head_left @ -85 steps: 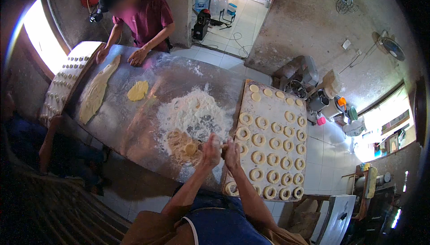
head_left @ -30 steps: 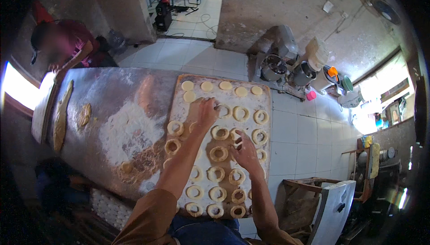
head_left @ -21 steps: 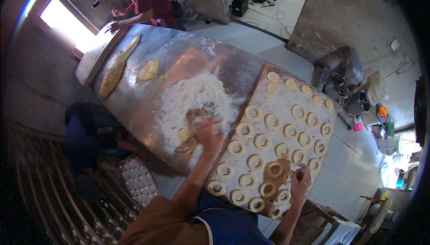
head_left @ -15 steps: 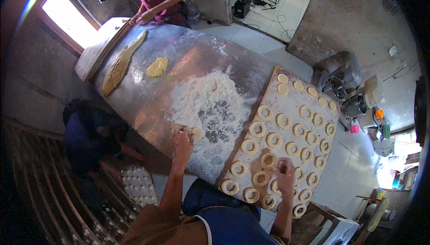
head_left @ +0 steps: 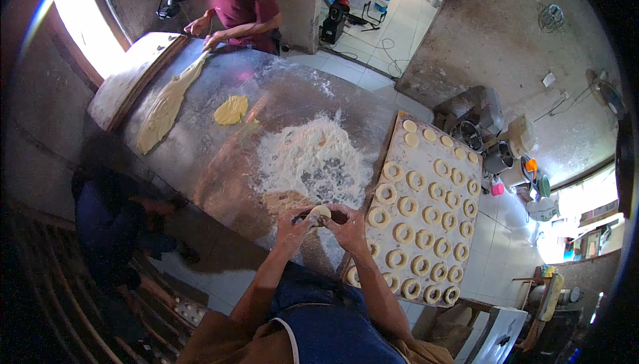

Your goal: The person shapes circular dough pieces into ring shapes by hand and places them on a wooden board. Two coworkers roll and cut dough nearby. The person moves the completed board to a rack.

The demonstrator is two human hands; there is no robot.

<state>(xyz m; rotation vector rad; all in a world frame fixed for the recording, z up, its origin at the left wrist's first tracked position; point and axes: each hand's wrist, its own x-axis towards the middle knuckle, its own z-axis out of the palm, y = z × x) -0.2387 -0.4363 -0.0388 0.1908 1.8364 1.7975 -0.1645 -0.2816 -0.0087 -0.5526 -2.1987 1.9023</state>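
Note:
My left hand (head_left: 293,227) and my right hand (head_left: 346,227) grip a small pale dough disc (head_left: 319,212) between their fingers, above the near part of the metal table (head_left: 219,171). Beyond them lies a spread pile of flour (head_left: 299,151). To the right, a floured board (head_left: 393,257) bears several rows of dough rings (head_left: 425,237), with small flat rounds (head_left: 411,139) along its far edge.
Further left lie a yellow dough patch (head_left: 231,109), a long dough strip (head_left: 162,112) and another board (head_left: 113,101). A co-worker (head_left: 243,4) leans over the far end; another person (head_left: 106,211) crouches lower left by slatted racks (head_left: 60,291). Pots and buckets (head_left: 499,157) stand at right.
My left hand has come back from over the board, and my right hand has moved leftward off the rings. Both now meet on the dough disc above the table.

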